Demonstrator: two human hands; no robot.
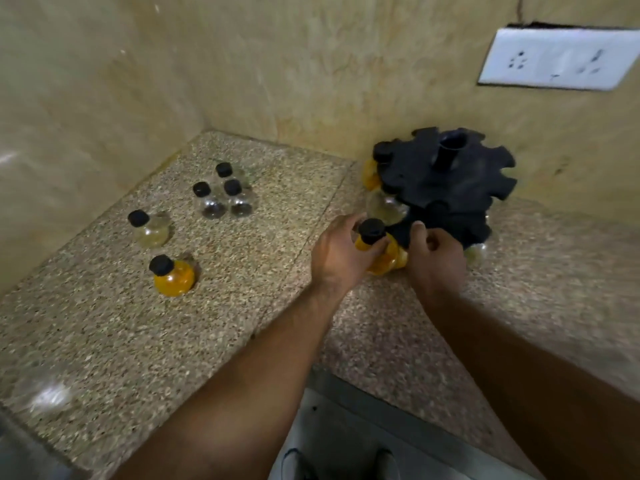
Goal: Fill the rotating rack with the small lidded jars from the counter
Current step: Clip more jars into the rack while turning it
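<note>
Both hands are at the rotating rack in the corner of the counter. His left hand [341,252] is closed around an orange-filled jar [379,252] with a black lid, the fingers wrapped on its neck and shoulder, and the jar is pressed against the lower edge of the rack [446,181]. His right hand [434,256] is just beside this jar, with the fingers curled and the thumb up against a lower tier of the rack; whether it really grips the rack or only touches it, I cannot tell, because the fingers hide the contact. The rack is black, with notched tiers around a central post, and it stands close to the wall. Some jars already sit in it: one orange jar [370,174] at its left side under a black lid, one clear jar [384,206] lower down, and another pale jar [476,254] partly seen behind the right hand. On the speckled stone counter [104,341] five more jars are waiting, well apart from the rack. Nearest is an orange jar with black lid [173,277], then a clear jar [150,228] behind it, and further back a group of three clear jars [225,192] standing close together, all upright with black lids. Beige walls meet at the corner, and a white socket plate [557,60] is fixed on the right wall above the rack. At the bottom edge shoes [301,465] are seen on a grey floor.
</note>
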